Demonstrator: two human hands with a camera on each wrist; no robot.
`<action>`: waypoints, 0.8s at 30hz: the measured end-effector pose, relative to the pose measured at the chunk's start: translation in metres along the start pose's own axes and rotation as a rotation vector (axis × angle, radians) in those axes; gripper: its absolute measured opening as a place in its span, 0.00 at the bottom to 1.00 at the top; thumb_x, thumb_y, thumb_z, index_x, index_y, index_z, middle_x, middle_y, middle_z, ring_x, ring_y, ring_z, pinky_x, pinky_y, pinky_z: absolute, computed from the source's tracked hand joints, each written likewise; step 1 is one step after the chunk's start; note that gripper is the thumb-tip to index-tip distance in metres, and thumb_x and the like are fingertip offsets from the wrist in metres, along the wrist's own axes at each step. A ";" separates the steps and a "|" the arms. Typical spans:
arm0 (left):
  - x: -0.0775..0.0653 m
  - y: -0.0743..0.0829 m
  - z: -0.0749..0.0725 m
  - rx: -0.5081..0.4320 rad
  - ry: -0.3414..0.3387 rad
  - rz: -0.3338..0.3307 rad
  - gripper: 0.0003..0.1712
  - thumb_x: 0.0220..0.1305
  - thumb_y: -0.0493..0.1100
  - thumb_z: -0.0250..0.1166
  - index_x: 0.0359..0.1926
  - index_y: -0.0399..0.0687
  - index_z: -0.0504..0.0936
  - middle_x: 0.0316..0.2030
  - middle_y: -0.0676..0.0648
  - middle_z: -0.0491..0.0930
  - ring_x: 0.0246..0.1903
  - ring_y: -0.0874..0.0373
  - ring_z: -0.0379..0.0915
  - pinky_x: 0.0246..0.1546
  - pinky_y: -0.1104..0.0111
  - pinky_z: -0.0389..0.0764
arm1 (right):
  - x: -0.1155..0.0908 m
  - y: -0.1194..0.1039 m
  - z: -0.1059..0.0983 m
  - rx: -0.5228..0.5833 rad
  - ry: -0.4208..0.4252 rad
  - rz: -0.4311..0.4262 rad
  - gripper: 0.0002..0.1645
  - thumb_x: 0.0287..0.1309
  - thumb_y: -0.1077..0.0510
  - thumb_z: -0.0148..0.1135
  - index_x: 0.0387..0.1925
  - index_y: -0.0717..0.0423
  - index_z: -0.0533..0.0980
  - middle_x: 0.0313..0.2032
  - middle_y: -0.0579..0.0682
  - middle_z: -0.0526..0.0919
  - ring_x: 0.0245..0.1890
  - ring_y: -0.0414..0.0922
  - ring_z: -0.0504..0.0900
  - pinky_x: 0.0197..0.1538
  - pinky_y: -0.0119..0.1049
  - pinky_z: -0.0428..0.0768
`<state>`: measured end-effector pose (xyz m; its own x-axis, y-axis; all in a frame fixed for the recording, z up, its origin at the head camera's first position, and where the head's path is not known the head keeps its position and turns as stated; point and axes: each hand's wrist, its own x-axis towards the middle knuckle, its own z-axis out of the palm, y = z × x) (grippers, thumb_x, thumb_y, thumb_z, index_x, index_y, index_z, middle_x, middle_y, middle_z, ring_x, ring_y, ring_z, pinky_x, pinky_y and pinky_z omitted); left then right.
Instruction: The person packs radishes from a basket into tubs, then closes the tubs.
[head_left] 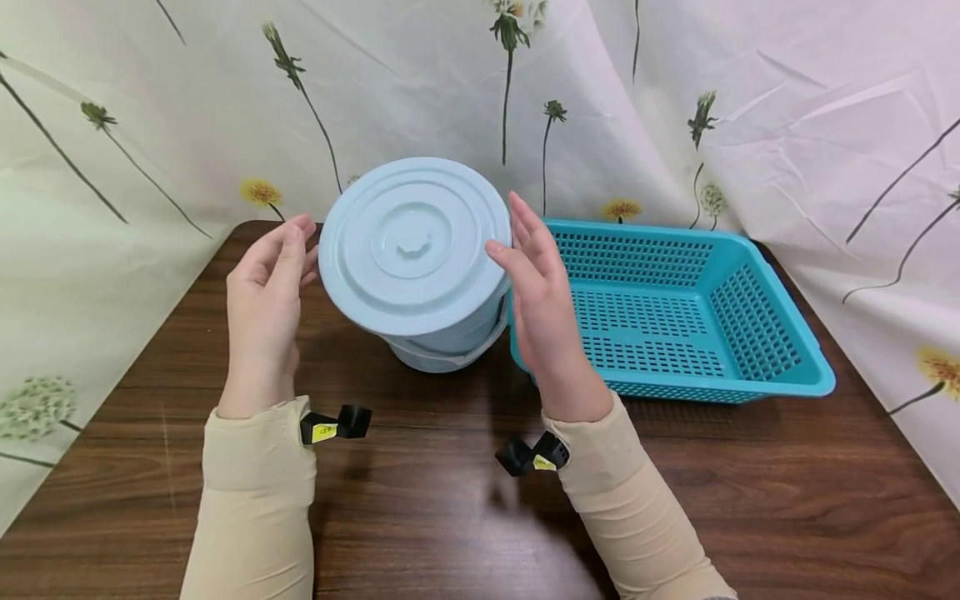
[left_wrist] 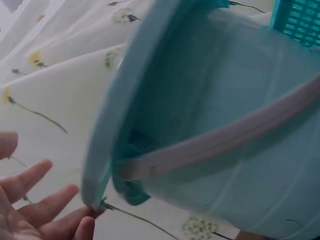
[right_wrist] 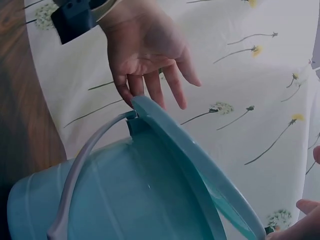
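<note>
A pale blue bucket (head_left: pixel 468 329) stands on the table left of centre with its round lid (head_left: pixel 416 271) on top. The lid sits at a slant, and the right wrist view shows a gap between its edge and the rim on the right hand's side. My right hand (head_left: pixel 540 308) holds the lid's right edge, thumb over the top and fingers along the side. At the left edge, my left hand (head_left: pixel 262 287) has loose, spread fingers; the left wrist view puts a fingertip right at the lid's lower edge. The bucket's pale handle (left_wrist: pixel 225 132) hangs down against its side.
A turquoise perforated basket (head_left: pixel 780 387) stands right of the bucket, close behind my right hand. Dark brown wood makes up the tabletop (head_left: pixel 420 508). A white cloth (head_left: pixel 442 83) with dandelion prints hangs along the back and sides.
</note>
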<state>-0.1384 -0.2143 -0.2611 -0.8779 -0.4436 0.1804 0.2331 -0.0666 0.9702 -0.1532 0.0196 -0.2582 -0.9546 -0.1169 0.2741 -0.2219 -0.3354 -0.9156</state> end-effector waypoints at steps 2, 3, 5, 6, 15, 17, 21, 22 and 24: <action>0.000 -0.003 0.002 0.007 -0.015 0.009 0.21 0.69 0.52 0.61 0.57 0.47 0.82 0.58 0.50 0.79 0.52 0.61 0.79 0.55 0.71 0.73 | 0.002 0.000 -0.002 -0.004 0.016 0.021 0.34 0.68 0.56 0.53 0.74 0.44 0.60 0.75 0.39 0.57 0.76 0.36 0.51 0.76 0.41 0.51; 0.001 -0.004 0.003 0.006 -0.021 0.011 0.21 0.69 0.51 0.61 0.58 0.47 0.82 0.58 0.50 0.78 0.53 0.60 0.78 0.58 0.70 0.72 | 0.003 0.001 -0.003 -0.006 0.025 0.033 0.34 0.68 0.56 0.53 0.74 0.44 0.60 0.75 0.38 0.57 0.76 0.36 0.51 0.77 0.41 0.50; 0.001 -0.007 0.004 0.014 -0.033 0.014 0.22 0.69 0.51 0.61 0.59 0.47 0.82 0.59 0.52 0.78 0.55 0.60 0.76 0.62 0.69 0.68 | 0.005 0.002 -0.004 -0.010 0.042 0.063 0.33 0.70 0.55 0.52 0.74 0.43 0.60 0.75 0.38 0.57 0.76 0.37 0.52 0.77 0.42 0.49; 0.001 -0.008 0.005 0.019 -0.036 0.017 0.22 0.69 0.51 0.61 0.59 0.47 0.82 0.58 0.52 0.78 0.55 0.60 0.75 0.64 0.68 0.66 | 0.007 0.002 -0.005 -0.017 0.050 0.081 0.33 0.70 0.54 0.52 0.74 0.42 0.60 0.75 0.37 0.57 0.76 0.37 0.52 0.77 0.43 0.49; 0.005 -0.017 0.006 0.129 -0.089 0.015 0.25 0.70 0.56 0.59 0.63 0.53 0.78 0.64 0.52 0.75 0.62 0.59 0.67 0.70 0.63 0.58 | 0.013 0.008 -0.010 -0.037 0.076 0.148 0.31 0.73 0.46 0.48 0.74 0.41 0.59 0.75 0.38 0.53 0.76 0.38 0.51 0.76 0.41 0.49; 0.006 -0.020 0.006 0.144 -0.105 0.013 0.26 0.71 0.56 0.58 0.64 0.54 0.77 0.66 0.51 0.73 0.64 0.59 0.65 0.72 0.62 0.57 | 0.015 0.010 -0.011 -0.033 0.073 0.147 0.31 0.73 0.45 0.47 0.74 0.42 0.59 0.76 0.39 0.52 0.76 0.38 0.51 0.76 0.40 0.50; 0.008 -0.025 0.007 0.156 -0.117 0.017 0.26 0.71 0.56 0.58 0.65 0.53 0.77 0.67 0.51 0.72 0.65 0.60 0.64 0.72 0.62 0.57 | 0.017 0.013 -0.014 -0.039 0.065 0.159 0.32 0.74 0.45 0.45 0.75 0.43 0.57 0.77 0.41 0.50 0.77 0.40 0.49 0.77 0.41 0.49; 0.008 -0.026 0.007 0.159 -0.118 0.017 0.26 0.71 0.56 0.58 0.65 0.53 0.77 0.67 0.52 0.72 0.65 0.60 0.64 0.72 0.62 0.57 | 0.017 0.013 -0.015 -0.041 0.064 0.163 0.32 0.74 0.45 0.45 0.76 0.43 0.56 0.77 0.41 0.50 0.77 0.40 0.48 0.77 0.42 0.49; 0.009 -0.027 0.007 0.166 -0.117 0.017 0.26 0.71 0.57 0.58 0.65 0.54 0.77 0.67 0.52 0.72 0.65 0.61 0.64 0.72 0.62 0.57 | 0.017 0.014 -0.016 -0.045 0.060 0.169 0.33 0.74 0.45 0.45 0.76 0.43 0.56 0.77 0.41 0.50 0.78 0.40 0.48 0.77 0.42 0.48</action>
<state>-0.1555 -0.2099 -0.2845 -0.9195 -0.3354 0.2051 0.1846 0.0923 0.9785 -0.1760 0.0279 -0.2711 -0.9889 -0.1112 0.0981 -0.0644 -0.2734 -0.9598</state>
